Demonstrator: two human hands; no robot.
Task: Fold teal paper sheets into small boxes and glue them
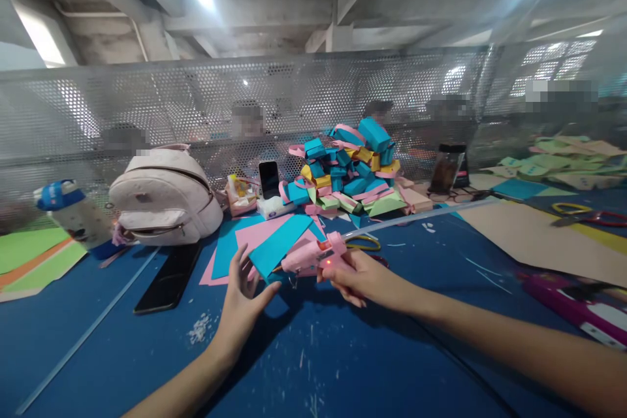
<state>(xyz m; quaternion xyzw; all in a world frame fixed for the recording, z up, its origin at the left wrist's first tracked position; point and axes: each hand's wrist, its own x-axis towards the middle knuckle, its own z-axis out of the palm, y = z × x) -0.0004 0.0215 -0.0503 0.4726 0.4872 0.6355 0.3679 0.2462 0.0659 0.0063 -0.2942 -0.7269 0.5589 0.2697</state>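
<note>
My right hand (360, 274) is closed round the grip of a pink hot glue gun (311, 256), whose small red light glows. A clear glue stick (392, 222) sticks out of the gun's rear toward the upper right. The nozzle points left, at the lower end of a folded blue paper piece (279, 245). My left hand (245, 294) holds that piece near its lower end, thumb and fingers curved about it. Whether the nozzle touches the paper, I cannot tell. Behind it lie pink paper sheets (215, 272) and yellow-handled scissors (365, 243).
A heap of folded coloured paper (343, 170) stands at the back before a perforated metal screen (196, 98). To the left are a white backpack (164, 196), a bottle (81, 219) and a black phone (169, 277). A purple case-like object (568, 304) lies right.
</note>
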